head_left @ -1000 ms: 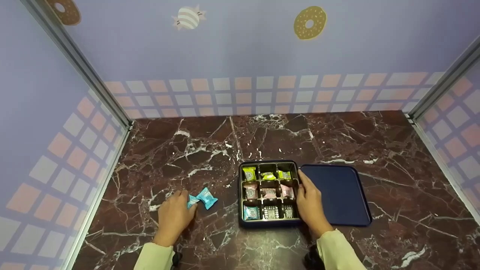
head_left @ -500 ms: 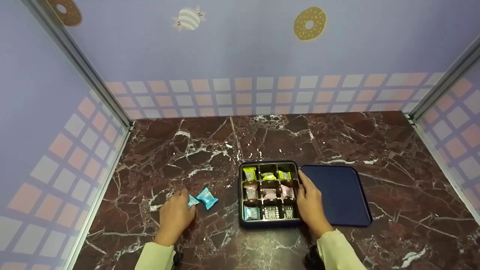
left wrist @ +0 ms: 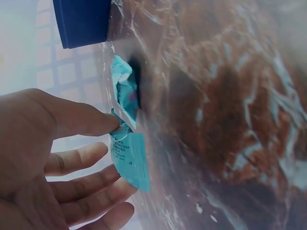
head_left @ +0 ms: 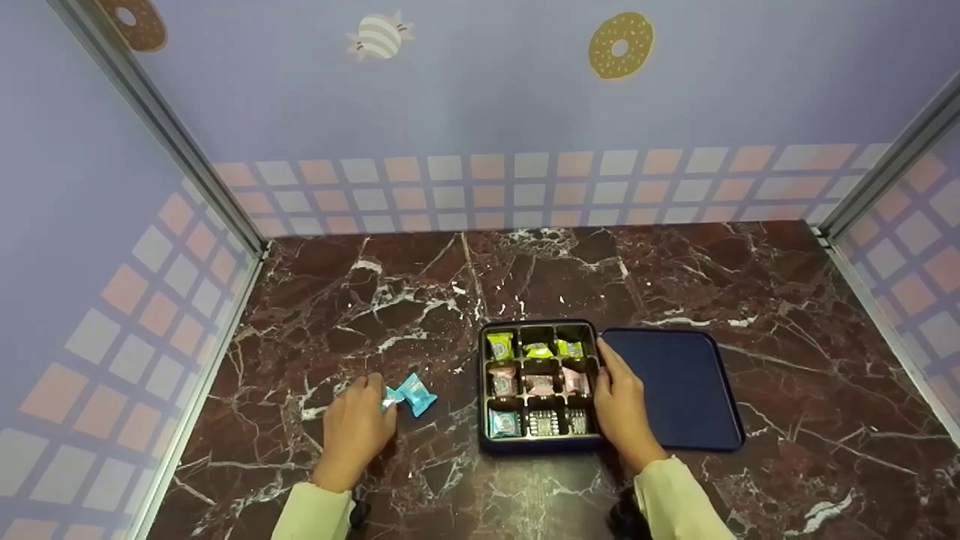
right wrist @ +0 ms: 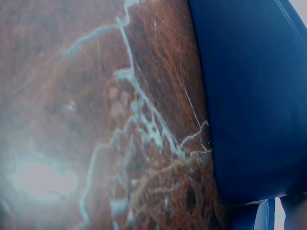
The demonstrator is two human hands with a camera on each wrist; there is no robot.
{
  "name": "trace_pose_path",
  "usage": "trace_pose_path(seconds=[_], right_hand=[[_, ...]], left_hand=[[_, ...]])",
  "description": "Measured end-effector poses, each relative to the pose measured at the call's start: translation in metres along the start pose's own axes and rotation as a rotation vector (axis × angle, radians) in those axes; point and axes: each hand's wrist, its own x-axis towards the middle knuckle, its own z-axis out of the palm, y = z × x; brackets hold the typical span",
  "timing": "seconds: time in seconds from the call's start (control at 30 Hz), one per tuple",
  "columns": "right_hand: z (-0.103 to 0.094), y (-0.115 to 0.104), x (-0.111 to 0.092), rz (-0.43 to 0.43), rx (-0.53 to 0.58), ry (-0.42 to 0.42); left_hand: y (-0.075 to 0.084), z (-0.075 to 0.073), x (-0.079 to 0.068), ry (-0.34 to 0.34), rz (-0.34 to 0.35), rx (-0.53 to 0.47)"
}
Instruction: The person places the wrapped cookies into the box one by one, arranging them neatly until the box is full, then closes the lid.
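Thumb and fingers of my left hand (head_left: 358, 421) pinch a blue wrapped candy (left wrist: 129, 155) by its crimped end, low over the marble tabletop. Just beyond it lies a second blue wrapped candy (head_left: 416, 394). My right hand (head_left: 621, 401) rests along the right side of a dark blue tin (head_left: 540, 447), fingers stretched out against its edge. The tin's gold tray has yellow-green candies (head_left: 500, 346) in the back row and pink candies (head_left: 538, 385) in the middle row. One blue candy (head_left: 504, 424) sits front left; ridged bottoms show in the other two front compartments.
A dark blue lid (head_left: 675, 390) lies flat right of the tin, against it. Small white flecks are scattered on the marble tabletop (head_left: 420, 300). Patterned lilac panels (head_left: 487, 105) stand at the back and both sides.
My left hand has shifted slightly to the right with the blue candy, closer to the other one. My right hand and the tin stay where they were.
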Motion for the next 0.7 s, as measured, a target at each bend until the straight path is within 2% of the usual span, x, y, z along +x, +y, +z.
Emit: trace_pose_path(seconds=[0.27, 0.7], right_hand=[[0.0, 0.0, 0.002, 0.006, -0.006, -0.007], [0.001, 0.001, -0.001, -0.028, 0.002, 0.014]], left_hand=[[0.009, -0.005, 0.002, -0.01, 0.027, -0.002], [0.022, -0.012, 0.003, 0.021, 0.08, 0.006]])
